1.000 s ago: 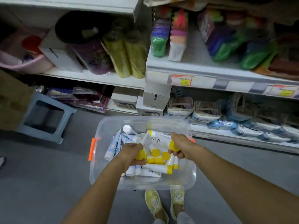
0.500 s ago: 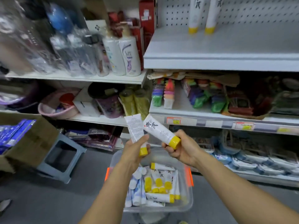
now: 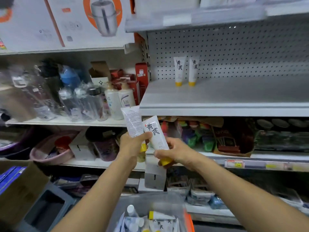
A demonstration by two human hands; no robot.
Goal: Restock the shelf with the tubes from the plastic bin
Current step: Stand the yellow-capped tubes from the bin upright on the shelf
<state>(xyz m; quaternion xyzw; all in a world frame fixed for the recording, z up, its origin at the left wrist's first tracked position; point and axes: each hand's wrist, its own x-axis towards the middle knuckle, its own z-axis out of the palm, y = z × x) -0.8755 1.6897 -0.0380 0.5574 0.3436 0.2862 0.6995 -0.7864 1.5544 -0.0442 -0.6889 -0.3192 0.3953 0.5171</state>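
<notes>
The left tube (image 3: 133, 121), printed back to the camera, and the right tube (image 3: 155, 133), lettering forward, are held cap down just in front of the shelf (image 3: 217, 94) and a little below its board. In this view the right tube overlaps the lower edge of the left one. On the shelf, two standing tubes (image 3: 185, 71) are set on their yellow caps side by side against the pegboard (image 3: 242, 52). Loose tubes (image 3: 158, 222) are left in the bin (image 3: 120, 208), below the arms.

A tube stood on its cap is judged easily tipped, the base being narrow and the body tall. If one is let go before the cap sits flat, it could fall and take the standing pair with it. With two carried at once and crossed, one could be caught on the other or on the shelf's front lip.

The left hand (image 3: 132, 144) is closed round the left tube above its cap, thumb across the front. The fingers (image 3: 163, 154) of the right hand (image 3: 177, 153) are curled round the right tube, the cap showing beneath. How firmly the left tube is gripped cannot be told, as its far side is hidden.
</notes>
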